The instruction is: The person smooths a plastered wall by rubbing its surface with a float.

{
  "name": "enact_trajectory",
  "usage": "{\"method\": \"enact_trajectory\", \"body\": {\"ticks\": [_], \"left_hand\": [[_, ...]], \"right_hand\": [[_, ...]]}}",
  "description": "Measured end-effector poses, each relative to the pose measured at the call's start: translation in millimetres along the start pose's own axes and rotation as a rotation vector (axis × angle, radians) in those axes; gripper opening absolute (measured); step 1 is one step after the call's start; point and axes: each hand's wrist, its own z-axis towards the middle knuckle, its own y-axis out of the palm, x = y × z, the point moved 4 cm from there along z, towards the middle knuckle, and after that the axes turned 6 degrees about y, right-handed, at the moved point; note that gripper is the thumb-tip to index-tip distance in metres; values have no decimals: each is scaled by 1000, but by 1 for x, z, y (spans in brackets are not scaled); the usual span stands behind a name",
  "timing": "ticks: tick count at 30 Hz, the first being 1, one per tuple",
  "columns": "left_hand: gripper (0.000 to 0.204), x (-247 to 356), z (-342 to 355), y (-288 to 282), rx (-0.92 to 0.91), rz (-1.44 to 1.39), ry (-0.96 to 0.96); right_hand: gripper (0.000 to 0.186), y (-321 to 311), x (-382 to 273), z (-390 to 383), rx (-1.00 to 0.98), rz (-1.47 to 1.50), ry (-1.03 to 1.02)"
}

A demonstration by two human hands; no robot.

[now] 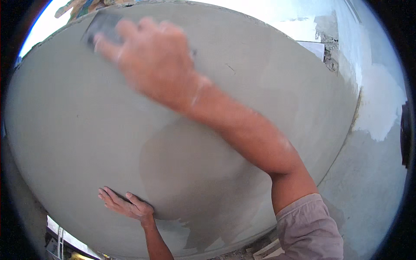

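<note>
A broad grey plastered surface (65, 117) fills most of the head view, with a darker patch at lower middle. My right hand (151, 60), blurred by motion, grips a dark, flat trowel-like tool (102, 28) against the upper left of the plaster; the tool is partly hidden by the hand. My left hand (126, 203) lies on the plaster at lower left, fingers extended and holding nothing.
A pale, patchy wall (375, 95) meets the plaster on the right, with broken masonry (329, 54) at upper right. Colourful shapes I cannot make out show beyond the upper left edge. Rough rubble and planks (266, 247) lie along the bottom edge.
</note>
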Motion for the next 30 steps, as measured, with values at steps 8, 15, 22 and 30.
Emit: {"method": "enact_trajectory", "body": {"ticks": [8, 15, 22, 30], "left_hand": [[71, -1, 1, 0, 31, -7, 18], [67, 8, 3, -1, 13, -47, 61], [66, 6, 2, 0, 19, -22, 52], [69, 3, 3, 0, 18, -42, 63]], "right_hand": [[39, -95, 148, -125, 67, -260, 499], [41, -234, 224, -381, 4, -615, 1235], [37, -176, 19, -397, 2, -128, 1052], [46, -85, 45, -150, -154, -55, 403]]}}
